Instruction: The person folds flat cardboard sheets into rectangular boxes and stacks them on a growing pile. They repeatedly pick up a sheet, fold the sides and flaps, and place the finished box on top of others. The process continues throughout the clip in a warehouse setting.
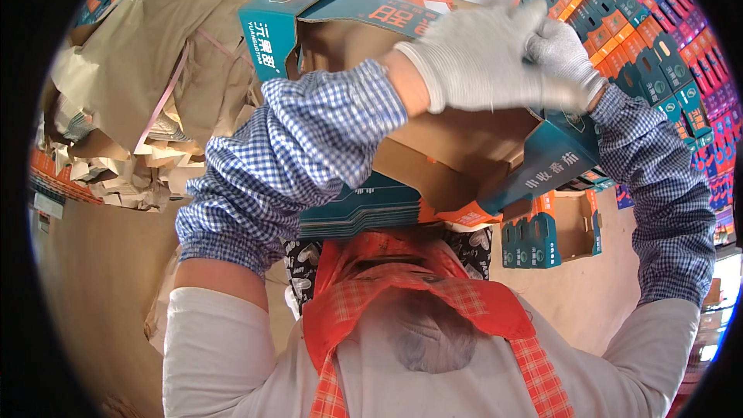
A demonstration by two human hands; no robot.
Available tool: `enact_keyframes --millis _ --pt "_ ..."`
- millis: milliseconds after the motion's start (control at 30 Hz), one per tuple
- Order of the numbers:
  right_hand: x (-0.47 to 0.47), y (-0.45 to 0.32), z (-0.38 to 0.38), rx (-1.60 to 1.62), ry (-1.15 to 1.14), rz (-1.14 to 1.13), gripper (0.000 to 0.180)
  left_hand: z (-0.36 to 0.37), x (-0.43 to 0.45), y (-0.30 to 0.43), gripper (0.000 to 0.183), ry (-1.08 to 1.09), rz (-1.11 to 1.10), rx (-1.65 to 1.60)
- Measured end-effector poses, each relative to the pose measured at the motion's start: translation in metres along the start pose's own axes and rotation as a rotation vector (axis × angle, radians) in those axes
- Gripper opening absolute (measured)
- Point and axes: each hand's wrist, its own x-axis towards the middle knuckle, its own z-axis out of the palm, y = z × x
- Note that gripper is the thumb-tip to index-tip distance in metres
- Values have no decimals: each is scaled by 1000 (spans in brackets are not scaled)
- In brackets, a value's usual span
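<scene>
Before me a teal and orange cardboard carton [447, 162] stands tilted with its brown inside facing up. Its left end panel [270, 29] is upright and bears printed writing. My left hand [487, 61], in a white knitted glove and blurred, reaches across the carton to its far right corner. Close against it is my right hand [563, 52], gloved too, with its fingers curled at that same corner. The hands overlap, so what lies between their fingers is hidden. Beneath the carton lies a stack of flat teal cardboard blanks [360, 209].
Brown kraft paper [145, 29] with a pink strap is heaped at the left. Folded teal cartons [528, 244] stand on the floor at the lower right. Tall stacks of printed cartons [644, 40] line the right side. A red checked apron [406, 290] covers my front.
</scene>
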Motion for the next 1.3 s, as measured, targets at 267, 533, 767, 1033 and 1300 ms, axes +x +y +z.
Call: enact_keyframes --millis 267,533,767,1033,1300 --pt "-15 -48 -14 91 -73 -294 67 -44 -73 -49 45 260 422 74" --pt "-62 100 84 1416 -143 364 36 -53 -166 29 102 276 -42 -388" --pt "-54 131 151 1180 72 437 33 20 -44 42 82 -81 278 173" --pt "-83 29 -15 1246 338 -318 37 90 -13 44 108 554 315 -120" --pt "-58 -3 -42 726 -162 40 18 113 -35 46 134 622 -14 -297"
